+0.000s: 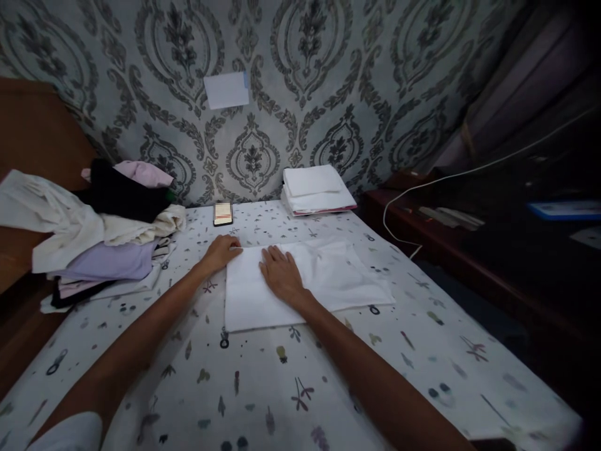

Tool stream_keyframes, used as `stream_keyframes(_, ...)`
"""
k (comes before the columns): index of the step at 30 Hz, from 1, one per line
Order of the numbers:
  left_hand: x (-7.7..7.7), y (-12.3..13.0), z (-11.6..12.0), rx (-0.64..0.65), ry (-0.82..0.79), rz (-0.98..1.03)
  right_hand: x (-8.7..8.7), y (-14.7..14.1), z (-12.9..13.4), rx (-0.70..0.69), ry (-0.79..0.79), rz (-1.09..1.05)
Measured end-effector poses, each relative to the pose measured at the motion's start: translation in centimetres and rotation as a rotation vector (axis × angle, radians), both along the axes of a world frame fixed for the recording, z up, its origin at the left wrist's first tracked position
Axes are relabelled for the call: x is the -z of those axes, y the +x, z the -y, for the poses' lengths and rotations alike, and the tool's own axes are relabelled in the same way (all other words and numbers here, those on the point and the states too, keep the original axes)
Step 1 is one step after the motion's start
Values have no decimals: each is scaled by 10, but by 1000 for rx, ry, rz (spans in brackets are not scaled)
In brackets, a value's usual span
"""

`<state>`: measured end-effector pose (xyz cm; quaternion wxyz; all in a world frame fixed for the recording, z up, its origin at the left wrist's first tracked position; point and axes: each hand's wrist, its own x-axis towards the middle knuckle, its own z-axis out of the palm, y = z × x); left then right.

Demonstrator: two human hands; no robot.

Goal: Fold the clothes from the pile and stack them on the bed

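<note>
A white garment (253,300) lies partly folded on the patterned bedsheet (244,388). Its left part is a flat, straight-edged panel, while the right part spreads out loosely with some wrinkles. At the far left corner of the garment, my left hand (224,252) has its fingers closed in a pinch on the edge. My right hand (282,274) rests palm down on the middle of the cloth, fingers stretched out, holding nothing. Which kind of garment it is, I cannot tell.
A heap of clothes (107,238) sits at the left by a wooden headboard (42,138). A stack of folded white cloth (317,188) and a small box-like object (223,213) lie near the wall. At right, a white cable (446,180) hangs over a dark red table (417,228).
</note>
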<state>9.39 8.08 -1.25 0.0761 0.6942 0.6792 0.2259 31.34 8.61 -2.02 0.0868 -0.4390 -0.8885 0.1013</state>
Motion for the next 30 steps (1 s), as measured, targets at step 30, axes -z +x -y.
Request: stream_keyframes(30,-9,75,175,527,47,-432,15,-2,-6,-34,34,-4)
